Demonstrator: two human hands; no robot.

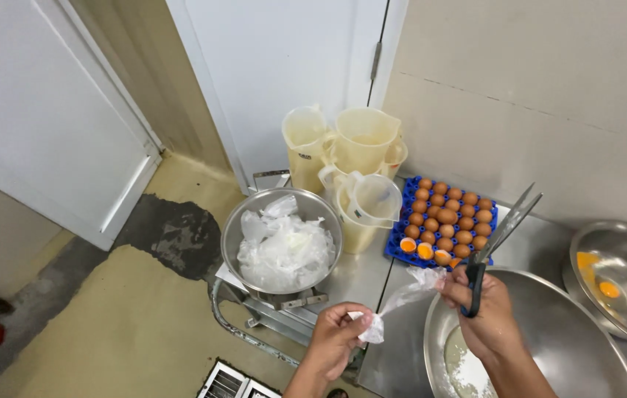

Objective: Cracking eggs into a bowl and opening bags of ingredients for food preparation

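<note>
A clear plastic bag (402, 298) is stretched between the two hands at about 6 o'clock in the view, just over the near edge of the steel table (361, 276). The left hand (335, 340) pinches the knotted, twisted end of the bag between thumb and fingertips. The right hand (484, 313), at 5 o'clock, grips the bag's other end with its fingers while also holding a pair of scissors (501, 236), fingers through the black handles; the blades point up toward 1 o'clock and stand slightly parted.

Below the right hand sits a large steel bowl (571, 332) with white powder (464, 368) in its bottom. At 3 o'clock a second steel bowl (623, 276) holds cracked egg yolks. Near the centre a blue egg tray (396, 243) carries brown eggs (450, 214), a few broken open. At 9 o'clock of the tray a steel pot (234, 236) is full of crumpled plastic bags, and translucent measuring jugs (361, 140) stand behind it at 12 o'clock.
</note>
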